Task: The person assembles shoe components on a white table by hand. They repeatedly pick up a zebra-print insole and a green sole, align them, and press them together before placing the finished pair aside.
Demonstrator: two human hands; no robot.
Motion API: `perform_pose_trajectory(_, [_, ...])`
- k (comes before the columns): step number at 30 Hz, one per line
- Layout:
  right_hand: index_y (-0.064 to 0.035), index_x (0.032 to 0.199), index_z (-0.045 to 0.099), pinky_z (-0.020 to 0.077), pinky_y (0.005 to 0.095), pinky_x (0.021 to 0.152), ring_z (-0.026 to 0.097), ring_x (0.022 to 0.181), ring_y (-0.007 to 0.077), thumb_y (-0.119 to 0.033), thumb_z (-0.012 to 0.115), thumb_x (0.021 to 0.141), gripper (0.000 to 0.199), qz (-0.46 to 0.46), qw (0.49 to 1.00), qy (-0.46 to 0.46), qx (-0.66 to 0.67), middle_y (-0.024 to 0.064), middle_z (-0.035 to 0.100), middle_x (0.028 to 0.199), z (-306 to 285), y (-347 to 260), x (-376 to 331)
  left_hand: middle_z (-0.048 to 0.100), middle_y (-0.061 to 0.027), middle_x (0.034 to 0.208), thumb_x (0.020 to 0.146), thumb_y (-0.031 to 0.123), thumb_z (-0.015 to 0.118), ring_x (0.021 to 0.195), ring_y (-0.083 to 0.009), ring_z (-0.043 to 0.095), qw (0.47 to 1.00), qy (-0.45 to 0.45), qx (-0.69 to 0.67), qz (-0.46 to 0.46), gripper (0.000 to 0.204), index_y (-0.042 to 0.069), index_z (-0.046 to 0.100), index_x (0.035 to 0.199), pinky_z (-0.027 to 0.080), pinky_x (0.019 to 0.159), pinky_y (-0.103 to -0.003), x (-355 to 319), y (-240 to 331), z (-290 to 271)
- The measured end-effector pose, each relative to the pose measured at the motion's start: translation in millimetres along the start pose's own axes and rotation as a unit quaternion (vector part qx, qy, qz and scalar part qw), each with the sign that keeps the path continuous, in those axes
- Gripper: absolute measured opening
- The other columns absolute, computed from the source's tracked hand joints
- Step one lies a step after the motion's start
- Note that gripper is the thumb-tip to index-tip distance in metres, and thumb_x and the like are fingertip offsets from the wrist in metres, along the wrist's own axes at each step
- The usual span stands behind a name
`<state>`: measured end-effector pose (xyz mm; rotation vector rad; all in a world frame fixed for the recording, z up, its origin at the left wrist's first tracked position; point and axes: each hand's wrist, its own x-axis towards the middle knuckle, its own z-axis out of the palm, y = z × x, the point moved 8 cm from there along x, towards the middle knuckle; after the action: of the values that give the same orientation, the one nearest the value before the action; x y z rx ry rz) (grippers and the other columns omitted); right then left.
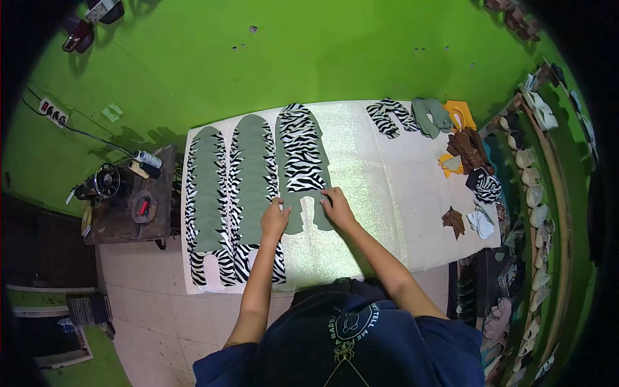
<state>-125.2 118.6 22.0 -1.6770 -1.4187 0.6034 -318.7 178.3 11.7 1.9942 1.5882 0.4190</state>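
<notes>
A green U-shaped cut piece (292,222) lies at the near end of the third column, its open side toward me. My left hand (275,218) has thumb and fingertips at its left edge. At its right edge, my right hand (338,209) pinches with bent fingers. Beyond it, overlapping zebra-print pieces (302,148) run up the middle of that column, with green edges showing beside them. To the left stand two more columns of overlapped pieces, a green column (254,174) and another green column (208,187), both with zebra-print edges and a zebra-print piece at the near end.
The pale table (380,213) has zebra-print pieces (391,118), a green pile (431,117) and brown scraps (469,151) at its right side. Shelves of shoes (535,193) stand right. A wooden sewing-machine table (122,216) with thread cones (148,159) stands left.
</notes>
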Motion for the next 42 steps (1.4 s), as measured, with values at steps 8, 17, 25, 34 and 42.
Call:
perform_pose_trajectory(8, [-0.0002, 0.109, 0.049, 0.0424, 0.0342, 0.078, 0.05, 0.087, 0.0312, -0.006, 0.055, 0.078, 0.033, 0.04, 0.999, -0.03, 0.003, 0.0181, 0.047, 0.099, -8.0, -9.5, -26.1, 0.052, -0.0122, 0.106, 0.072, 0.027, 0.065, 0.094, -0.0308, 0.051, 0.976, 0.15, 0.129, 0.088, 0.039, 0.005, 0.056, 0.102, 0.042, 0.077, -0.041, -24.6, 36.8, -15.7])
perform_pose_trajectory(17, [0.0005, 0.105, 0.054, 0.0436, 0.0305, 0.071, 0.052, 0.077, 0.0253, -0.003, 0.055, 0.077, 0.028, 0.074, 0.996, -0.013, 0.048, 0.0164, 0.05, 0.093, -8.6, -3.2, -48.1, 0.048, -0.0165, 0.119, 0.083, 0.02, 0.051, 0.106, -0.0317, 0.048, 0.947, 0.088, 0.096, 0.293, 0.036, 0.003, 0.051, 0.114, 0.041, 0.084, -0.04, -22.3, 81.6, 26.8])
perform_pose_trajectory(25, [0.0041, 0.102, 0.055, 0.0425, 0.032, 0.078, 0.054, 0.086, 0.0297, 0.003, 0.05, 0.078, 0.025, 0.026, 0.999, -0.012, 0.022, 0.0173, 0.05, 0.093, -15.9, -1.9, -50.1, 0.041, -0.0149, 0.128, 0.083, 0.024, 0.05, 0.115, -0.0313, 0.041, 0.957, 0.08, 0.136, 0.243, 0.04, 0.006, 0.049, 0.119, 0.037, 0.09, -0.042, -23.7, 75.7, 43.6])
perform_pose_trajectory(34, [-0.004, 0.104, 0.055, 0.0329, 0.0415, 0.089, 0.049, 0.1, 0.0253, -0.008, 0.053, 0.077, 0.027, -0.11, 0.974, -0.007, -0.2, 0.0109, 0.051, 0.105, -9.7, -38.8, -62.0, 0.037, -0.0143, 0.132, 0.083, 0.025, 0.048, 0.118, -0.0327, 0.037, 0.964, 0.072, 0.165, 0.194, 0.042, 0.007, 0.047, 0.122, 0.034, 0.092, -0.044, -23.3, 71.3, 50.0])
perform_pose_trajectory(42, [-0.0063, 0.102, 0.055, 0.0271, 0.0467, 0.09, 0.044, 0.108, 0.0216, -0.014, 0.054, 0.077, 0.026, -0.109, 0.963, -0.039, -0.243, 0.0075, 0.052, 0.109, -15.2, -25.8, -62.2, 0.034, -0.0165, 0.133, 0.078, 0.025, 0.054, 0.117, -0.0339, 0.037, 0.961, 0.083, 0.211, 0.161, 0.048, 0.007, 0.045, 0.122, 0.031, 0.092, -0.05, -26.3, 89.1, 54.1])
